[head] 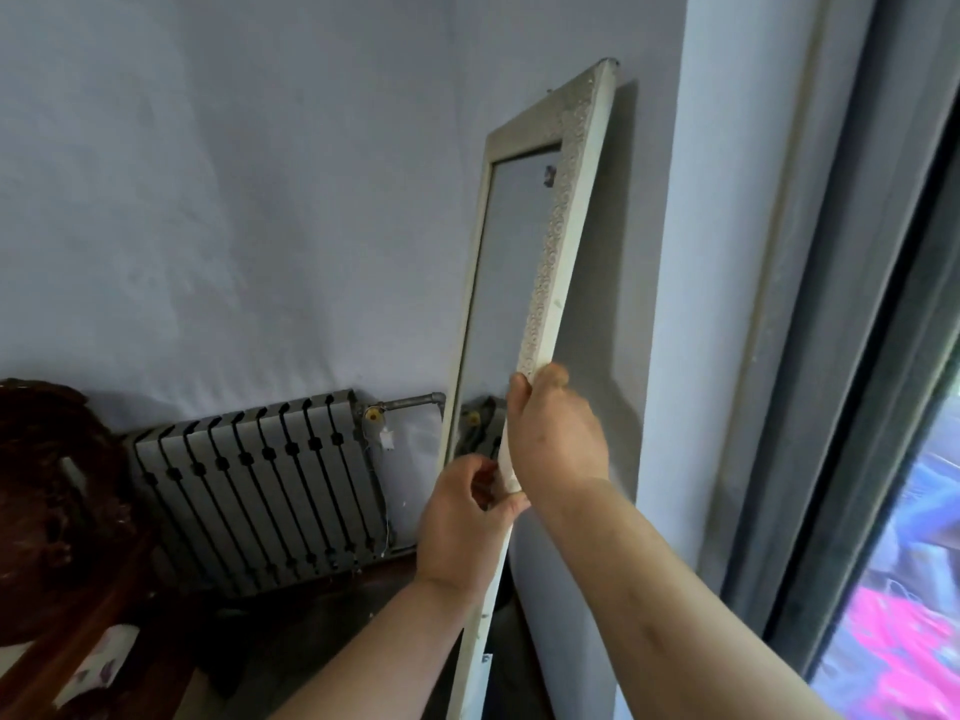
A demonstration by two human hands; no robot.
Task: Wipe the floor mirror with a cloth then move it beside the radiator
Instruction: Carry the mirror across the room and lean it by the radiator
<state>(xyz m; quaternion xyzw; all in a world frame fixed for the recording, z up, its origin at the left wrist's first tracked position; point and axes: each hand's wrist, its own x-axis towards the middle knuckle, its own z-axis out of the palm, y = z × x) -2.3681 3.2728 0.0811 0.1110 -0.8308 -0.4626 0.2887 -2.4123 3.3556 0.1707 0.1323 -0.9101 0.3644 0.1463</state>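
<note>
Left hand [462, 517] and right hand [556, 433] grip the mirror [566, 200] by its frame; apparently the moving step, needing a steady set-down right of the radiator [260, 485].

Embossed mirror frame [556, 241], ribbed metal radiator [260, 491]

The floor mirror [511, 262] is tall and narrow, with a pale cream frame that has a raised ornament pattern. It stands tilted, its top toward the wall, held on its near side edge by the left hand [462, 517] and right hand [556, 433]. Just beside it, low on the wall, is the grey ribbed radiator [260, 491].
</note>
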